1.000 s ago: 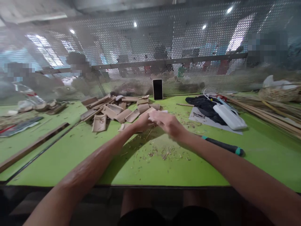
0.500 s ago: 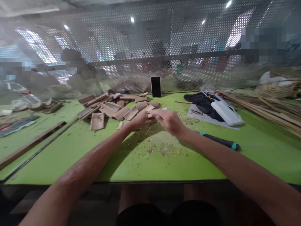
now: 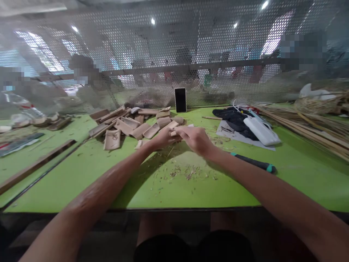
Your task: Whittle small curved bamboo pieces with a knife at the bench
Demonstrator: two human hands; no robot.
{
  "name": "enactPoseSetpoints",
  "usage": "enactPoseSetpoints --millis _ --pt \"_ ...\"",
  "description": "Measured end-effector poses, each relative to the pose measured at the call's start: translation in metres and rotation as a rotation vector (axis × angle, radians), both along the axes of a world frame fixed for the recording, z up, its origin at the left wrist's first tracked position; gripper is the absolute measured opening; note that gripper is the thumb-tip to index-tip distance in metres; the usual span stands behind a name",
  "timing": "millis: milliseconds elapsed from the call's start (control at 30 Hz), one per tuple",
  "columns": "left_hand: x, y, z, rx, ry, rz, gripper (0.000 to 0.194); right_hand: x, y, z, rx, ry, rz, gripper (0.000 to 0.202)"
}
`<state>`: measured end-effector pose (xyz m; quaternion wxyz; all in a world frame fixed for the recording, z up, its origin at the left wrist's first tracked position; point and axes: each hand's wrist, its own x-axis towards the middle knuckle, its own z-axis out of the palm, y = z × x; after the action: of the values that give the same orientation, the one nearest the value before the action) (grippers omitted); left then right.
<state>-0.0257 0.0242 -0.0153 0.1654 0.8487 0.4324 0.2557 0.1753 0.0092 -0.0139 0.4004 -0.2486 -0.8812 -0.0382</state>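
Note:
Both my arms reach out over a bright green table (image 3: pixel 81 182). My left hand (image 3: pixel 163 139) and my right hand (image 3: pixel 195 140) meet above its middle, each gripping the same small pale bamboo piece (image 3: pixel 174 133), which is mostly hidden by the fingers. Just behind and left of the hands lies a heap of cut bamboo pieces (image 3: pixel 128 125), curved and tan. Shavings (image 3: pixel 188 174) are scattered on the table under and in front of the hands.
A black phone (image 3: pixel 180 99) stands against the perforated metal screen (image 3: pixel 191 54). Right of my hands lie a knife with a black and teal handle (image 3: pixel 253 163), dark cloth (image 3: pixel 231 117), a white power bank (image 3: pixel 261 131) and long bamboo strips (image 3: pixel 308 125). People sit beyond the screen.
My hands have stayed together on the bamboo piece and shifted only slightly. The view has tipped up a little.

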Motion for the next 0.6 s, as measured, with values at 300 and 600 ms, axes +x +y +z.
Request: enactPoseSetpoints --millis 300,600 --pt "-0.0009 -0.0006 0.0007 0.015 0.003 -0.035 0.032 0.002 0.0026 -0.0039 0.027 -0.001 -0.034 0.035" --pt "-0.0005 -0.0005 -0.0003 0.008 -0.025 -0.025 0.024 -0.002 -0.0039 0.0016 0.05 -0.04 0.03 0.032"
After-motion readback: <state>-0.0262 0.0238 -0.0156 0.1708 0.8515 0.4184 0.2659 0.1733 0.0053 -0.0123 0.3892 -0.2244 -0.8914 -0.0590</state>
